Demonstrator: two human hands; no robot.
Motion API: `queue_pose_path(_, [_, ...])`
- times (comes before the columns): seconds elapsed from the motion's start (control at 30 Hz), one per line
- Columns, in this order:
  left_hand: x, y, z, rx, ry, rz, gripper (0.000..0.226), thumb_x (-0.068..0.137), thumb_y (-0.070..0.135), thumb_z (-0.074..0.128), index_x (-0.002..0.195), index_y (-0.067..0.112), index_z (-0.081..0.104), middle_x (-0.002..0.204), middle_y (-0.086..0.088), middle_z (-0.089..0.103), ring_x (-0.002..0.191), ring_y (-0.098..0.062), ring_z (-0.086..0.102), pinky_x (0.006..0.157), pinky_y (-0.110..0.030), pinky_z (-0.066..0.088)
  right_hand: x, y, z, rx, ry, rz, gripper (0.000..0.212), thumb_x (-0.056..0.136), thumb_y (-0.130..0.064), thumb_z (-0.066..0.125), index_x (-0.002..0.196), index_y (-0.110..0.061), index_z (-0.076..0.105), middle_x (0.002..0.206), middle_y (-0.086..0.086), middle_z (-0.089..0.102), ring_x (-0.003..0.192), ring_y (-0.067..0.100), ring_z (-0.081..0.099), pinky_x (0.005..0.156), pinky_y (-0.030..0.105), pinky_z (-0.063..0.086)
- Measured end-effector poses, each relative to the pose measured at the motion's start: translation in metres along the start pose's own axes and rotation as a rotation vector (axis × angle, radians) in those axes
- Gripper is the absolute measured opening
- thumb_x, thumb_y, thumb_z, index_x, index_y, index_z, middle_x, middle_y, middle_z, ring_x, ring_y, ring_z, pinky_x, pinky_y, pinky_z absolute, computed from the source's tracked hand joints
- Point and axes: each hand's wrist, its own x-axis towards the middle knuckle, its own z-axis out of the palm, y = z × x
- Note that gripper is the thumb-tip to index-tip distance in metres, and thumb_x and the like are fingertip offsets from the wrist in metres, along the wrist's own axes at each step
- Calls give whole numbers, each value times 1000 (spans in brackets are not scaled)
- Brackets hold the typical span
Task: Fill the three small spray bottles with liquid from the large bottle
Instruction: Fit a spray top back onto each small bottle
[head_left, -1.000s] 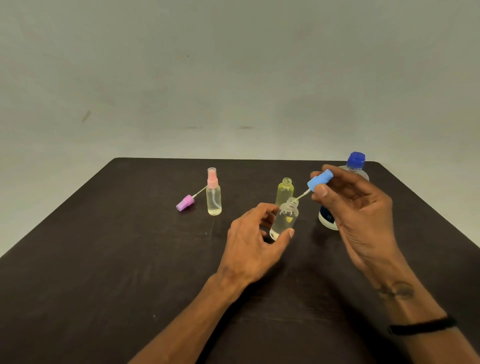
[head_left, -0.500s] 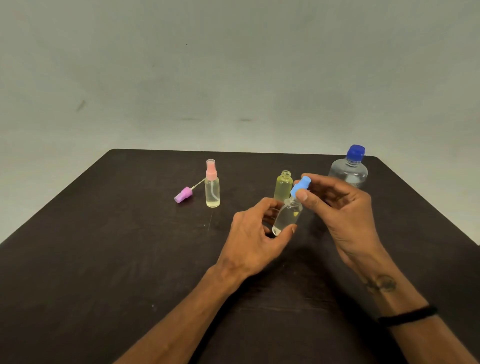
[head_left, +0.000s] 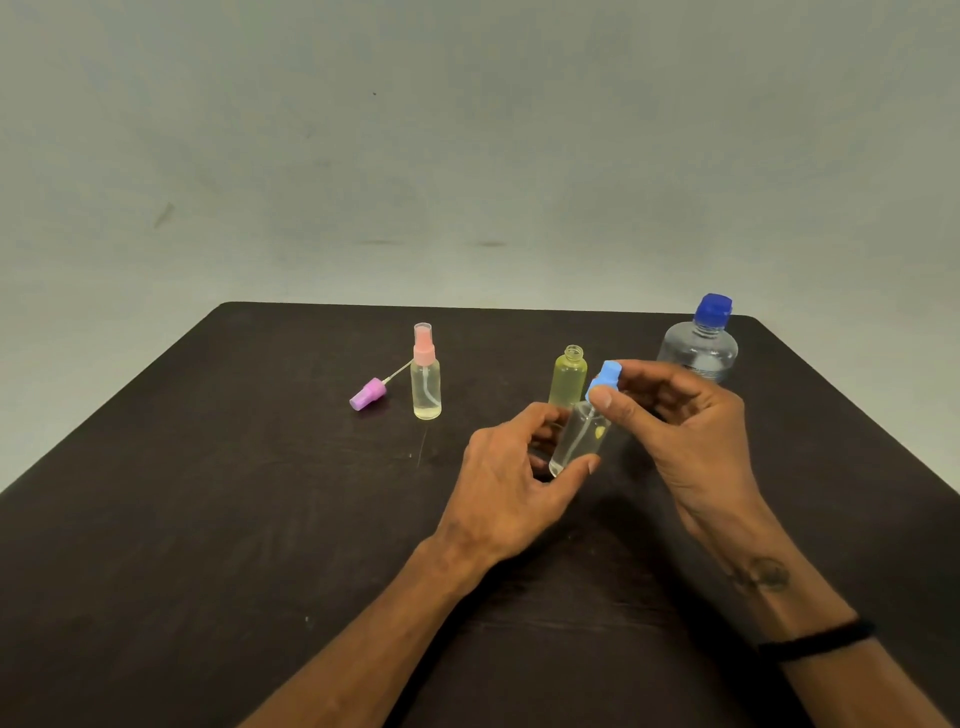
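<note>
Left grip (head_left: 511, 475) wraps clear small bottle (head_left: 576, 441), tilted, held just above dark surface (head_left: 208, 519). Right grip (head_left: 685, 431) pinches blue spray cap (head_left: 605, 376) seated on that bottle's neck, dip tube visible inside. Yellow small bottle (head_left: 569, 376) upright just behind, uncapped. Pink-capped small bottle (head_left: 427, 376) upright at left; purple spray cap (head_left: 368, 394) lying beside it. Large bottle (head_left: 701, 343) far right, blue lid on.
</note>
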Motion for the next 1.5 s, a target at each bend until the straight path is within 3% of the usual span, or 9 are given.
queue_pose_path(0.23, [0, 2, 0, -59, -9, -24, 44, 89, 33, 83, 128, 22, 66, 104, 26, 67, 101, 8, 68, 82, -10, 56, -1, -2, 2, 55, -44, 52, 53, 73, -38, 85, 123, -23, 75, 115, -2, 81, 112, 17, 76, 96, 37, 61])
queue_pose_path(0.4, [0, 0, -1, -103, 39, -56, 44, 88, 30, 85, 127, 19, 67, 107, 20, 72, 102, 4, 70, 81, -10, 56, 1, -9, 2, 252, -131, 159, 47, 90, -27, 67, 136, -15, 67, 126, 1, 78, 120, 19, 73, 98, 36, 62])
queue_pose_path(0.53, [0, -1, -1, -100, 40, -64, 47, 88, 32, 85, 129, 19, 68, 113, 13, 75, 103, 2, 70, 83, -11, 57, 0, -8, 0, 221, -155, 157, 43, 88, -17, 69, 131, -16, 70, 123, -1, 79, 118, 19, 74, 99, 34, 61])
queue_pose_path(0.67, [0, -1, -1, -88, 16, -61, 48, 89, 34, 83, 131, 20, 66, 114, 14, 74, 103, 4, 70, 83, -11, 57, 1, -2, -3, 156, -123, 135, 41, 84, -20, 76, 124, -15, 74, 123, 2, 79, 119, 22, 74, 100, 40, 60])
queue_pose_path(0.93, [0, 0, -1, -98, -4, -69, 48, 88, 35, 84, 131, 21, 66, 112, 14, 74, 103, 2, 70, 85, -16, 60, -1, 0, 1, 113, -74, 119, 46, 77, -20, 83, 122, -18, 75, 119, -1, 80, 116, 16, 75, 101, 38, 61])
queue_pose_path(1.07, [0, 1, -1, -113, 12, -76, 46, 88, 33, 85, 129, 20, 68, 110, 15, 74, 101, 3, 71, 81, -13, 58, -2, -5, 3, 198, -131, 162, 52, 82, -22, 78, 134, -19, 68, 125, 0, 79, 121, 17, 73, 103, 39, 60])
queue_pose_path(1.23, [0, 1, 0, -100, 8, -67, 46, 88, 34, 84, 129, 21, 67, 113, 14, 74, 103, 1, 71, 84, -16, 60, -4, -9, 2, 264, -187, 193, 45, 94, -16, 65, 138, -15, 64, 128, 7, 77, 124, 21, 72, 102, 37, 59])
queue_pose_path(1.37, [0, 1, -1, -82, -12, -58, 48, 89, 37, 82, 131, 25, 64, 114, 19, 70, 106, 4, 68, 85, -13, 58, -2, -6, 1, 167, -135, 179, 45, 82, -22, 74, 126, -18, 72, 123, 2, 79, 121, 17, 73, 106, 43, 57])
queue_pose_path(1.5, [-1, 1, -1, -82, -32, -59, 49, 89, 36, 82, 133, 24, 64, 110, 22, 67, 106, 8, 67, 84, -10, 56, -3, -4, 2, 120, -51, 146, 46, 71, -24, 85, 116, -19, 77, 113, -1, 81, 113, 17, 76, 99, 36, 61])
